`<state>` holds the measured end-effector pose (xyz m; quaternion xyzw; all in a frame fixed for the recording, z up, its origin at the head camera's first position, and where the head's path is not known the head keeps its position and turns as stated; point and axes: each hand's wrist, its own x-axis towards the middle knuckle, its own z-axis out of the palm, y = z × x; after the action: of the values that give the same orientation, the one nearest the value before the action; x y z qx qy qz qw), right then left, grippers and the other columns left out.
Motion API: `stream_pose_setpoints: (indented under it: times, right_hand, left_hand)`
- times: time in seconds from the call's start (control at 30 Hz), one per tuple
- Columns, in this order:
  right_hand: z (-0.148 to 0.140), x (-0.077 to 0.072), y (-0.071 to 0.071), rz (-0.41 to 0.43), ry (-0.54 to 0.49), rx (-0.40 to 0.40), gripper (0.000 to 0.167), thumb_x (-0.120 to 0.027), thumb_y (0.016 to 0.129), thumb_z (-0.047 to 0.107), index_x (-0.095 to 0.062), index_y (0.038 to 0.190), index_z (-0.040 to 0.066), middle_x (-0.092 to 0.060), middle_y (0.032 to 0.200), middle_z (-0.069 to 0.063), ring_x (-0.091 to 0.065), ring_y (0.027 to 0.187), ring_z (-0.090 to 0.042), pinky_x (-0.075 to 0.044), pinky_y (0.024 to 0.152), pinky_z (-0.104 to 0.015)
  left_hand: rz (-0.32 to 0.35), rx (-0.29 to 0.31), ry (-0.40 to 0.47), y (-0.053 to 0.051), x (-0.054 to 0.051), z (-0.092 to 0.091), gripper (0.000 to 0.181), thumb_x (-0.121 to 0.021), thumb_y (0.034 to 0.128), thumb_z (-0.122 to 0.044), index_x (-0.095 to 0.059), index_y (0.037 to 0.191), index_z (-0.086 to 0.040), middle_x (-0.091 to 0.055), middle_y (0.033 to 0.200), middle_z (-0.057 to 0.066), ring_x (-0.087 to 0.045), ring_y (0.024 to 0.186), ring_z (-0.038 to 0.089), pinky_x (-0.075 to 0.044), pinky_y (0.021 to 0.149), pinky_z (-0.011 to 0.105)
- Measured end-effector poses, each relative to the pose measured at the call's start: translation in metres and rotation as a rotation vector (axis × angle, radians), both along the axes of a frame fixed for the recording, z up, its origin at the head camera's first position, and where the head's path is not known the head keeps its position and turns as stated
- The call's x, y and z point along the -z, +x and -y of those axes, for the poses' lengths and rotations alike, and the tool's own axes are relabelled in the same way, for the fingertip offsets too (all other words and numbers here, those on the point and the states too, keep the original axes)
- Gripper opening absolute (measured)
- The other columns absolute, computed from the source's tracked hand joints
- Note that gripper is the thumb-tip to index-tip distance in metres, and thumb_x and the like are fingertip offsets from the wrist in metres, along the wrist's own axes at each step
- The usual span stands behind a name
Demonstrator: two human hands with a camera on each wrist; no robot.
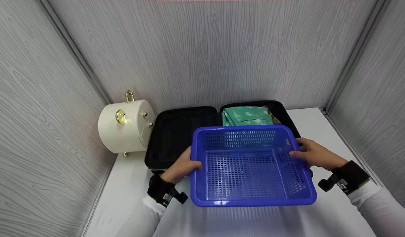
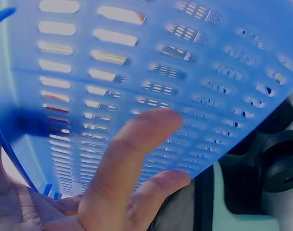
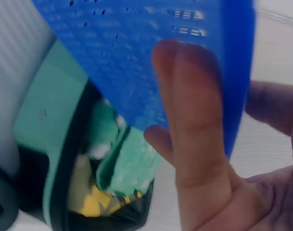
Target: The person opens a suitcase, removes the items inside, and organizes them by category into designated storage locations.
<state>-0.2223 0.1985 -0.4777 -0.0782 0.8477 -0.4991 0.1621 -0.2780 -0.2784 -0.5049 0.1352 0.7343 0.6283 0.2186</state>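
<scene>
A blue plastic basket with slotted walls is held up between both hands, tilted so its bare inside faces the head camera. My left hand grips the left rim, thumb over the top edge; in the left wrist view its fingers lie against the slotted outer wall. On the opposite rim, my right hand holds with the thumb inside and the fingers along the outside. Behind and below the basket lies an open suitcase, partly hidden. Folded green cloth fills part of its right half.
A cream drum-shaped case with gold fittings stands left of the suitcase. Wood-grain panels enclose the white table at the back and sides. Suitcase wheels show in the left wrist view. Yellow items lie beside the cloth.
</scene>
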Motion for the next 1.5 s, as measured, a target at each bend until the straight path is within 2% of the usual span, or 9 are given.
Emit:
stream_pose_setpoints:
  times: [0.13, 0.27, 0.4, 0.53, 0.7, 1.0, 1.23, 1.37, 1.5]
  right_hand:
    - [0.002, 0.001, 0.004, 0.075, -0.023, 0.022, 0.063, -0.062, 0.105, 0.009, -0.029, 0.151, -0.020, -0.064, 0.125, -0.038, -0.078, 0.098, -0.035, -0.068, 0.073, -0.041]
    - [0.006, 0.008, 0.011, 0.108, -0.022, 0.025, 0.054, -0.062, 0.099, 0.006, -0.032, 0.141, -0.013, -0.062, 0.120, -0.033, -0.076, 0.094, -0.034, -0.067, 0.070, -0.046]
    - [0.006, 0.016, 0.023, 0.121, -0.036, -0.001, 0.058, -0.060, 0.098, 0.003, -0.029, 0.144, -0.014, -0.059, 0.122, -0.036, -0.075, 0.096, -0.037, -0.067, 0.073, -0.053]
    - [0.005, 0.022, 0.035, 0.117, -0.050, -0.054, 0.067, -0.060, 0.096, 0.001, -0.024, 0.150, -0.018, -0.059, 0.123, -0.034, -0.072, 0.099, -0.035, -0.067, 0.076, -0.051]
    - [0.008, 0.034, 0.041, 0.171, -0.103, -0.109, 0.074, -0.059, 0.093, 0.000, -0.022, 0.153, -0.022, -0.066, 0.115, -0.027, -0.074, 0.093, -0.033, -0.067, 0.075, -0.047]
    - [0.012, 0.068, 0.046, 0.247, -0.117, -0.079, 0.068, -0.061, 0.091, -0.001, -0.030, 0.149, -0.019, -0.070, 0.101, -0.021, -0.077, 0.084, -0.033, -0.067, 0.067, -0.052]
    - [0.011, 0.083, 0.047, 0.250, -0.139, -0.069, 0.056, -0.063, 0.092, 0.000, -0.040, 0.141, -0.014, -0.069, 0.095, -0.014, -0.074, 0.080, -0.026, -0.066, 0.063, -0.042]
    - [0.009, 0.091, 0.049, 0.243, -0.148, -0.058, 0.059, -0.062, 0.093, -0.001, -0.039, 0.145, -0.015, -0.069, 0.097, -0.014, -0.073, 0.081, -0.025, -0.065, 0.064, -0.041]
    - [0.009, 0.099, 0.051, 0.206, -0.129, -0.054, 0.065, -0.060, 0.093, -0.002, -0.032, 0.149, -0.019, -0.066, 0.103, -0.017, -0.071, 0.086, -0.026, -0.065, 0.068, -0.043]
  left_hand:
    - [0.036, 0.013, -0.007, 0.000, 0.004, 0.003, 0.074, -0.065, 0.0915, -0.011, -0.037, 0.158, 0.007, -0.070, 0.125, 0.033, -0.077, 0.084, 0.022, -0.066, 0.066, 0.033]
    - [0.045, 0.015, -0.053, 0.002, 0.008, 0.006, 0.063, -0.067, 0.0991, -0.022, -0.050, 0.149, 0.012, -0.076, 0.117, 0.029, -0.080, 0.082, 0.022, -0.068, 0.069, 0.036]
    - [0.003, -0.002, -0.124, 0.010, 0.012, 0.008, 0.039, -0.068, 0.0970, -0.022, -0.066, 0.120, 0.009, -0.079, 0.095, 0.019, -0.078, 0.071, 0.018, -0.066, 0.062, 0.034]
    - [-0.003, -0.009, -0.180, 0.017, 0.017, 0.008, 0.019, -0.068, 0.0957, -0.022, -0.066, 0.088, -0.005, -0.076, 0.075, 0.007, -0.073, 0.059, 0.014, -0.062, 0.053, 0.030]
    - [0.024, 0.012, -0.218, 0.021, 0.029, 0.008, 0.029, -0.065, 0.0984, -0.024, -0.058, 0.072, -0.014, -0.070, 0.064, 0.002, -0.070, 0.052, 0.010, -0.058, 0.047, 0.026]
    - [0.056, -0.042, -0.301, 0.019, 0.063, -0.001, 0.034, -0.061, 0.1045, -0.031, -0.057, 0.074, -0.017, -0.067, 0.063, 0.002, -0.067, 0.051, 0.010, -0.060, 0.048, 0.030]
    - [-0.016, -0.074, -0.338, 0.019, 0.075, -0.004, 0.050, -0.054, 0.1123, -0.039, -0.043, 0.066, -0.025, -0.052, 0.055, -0.006, -0.062, 0.048, 0.007, -0.055, 0.046, 0.023]
    - [-0.087, -0.076, -0.354, 0.021, 0.079, -0.005, 0.054, -0.054, 0.1128, -0.037, -0.040, 0.062, -0.025, -0.047, 0.053, -0.009, -0.057, 0.046, 0.006, -0.054, 0.046, 0.025]
    - [-0.112, -0.103, -0.373, 0.022, 0.089, -0.007, 0.056, -0.054, 0.1125, -0.038, -0.039, 0.060, -0.026, -0.043, 0.051, -0.011, -0.054, 0.044, 0.005, -0.053, 0.046, 0.026]
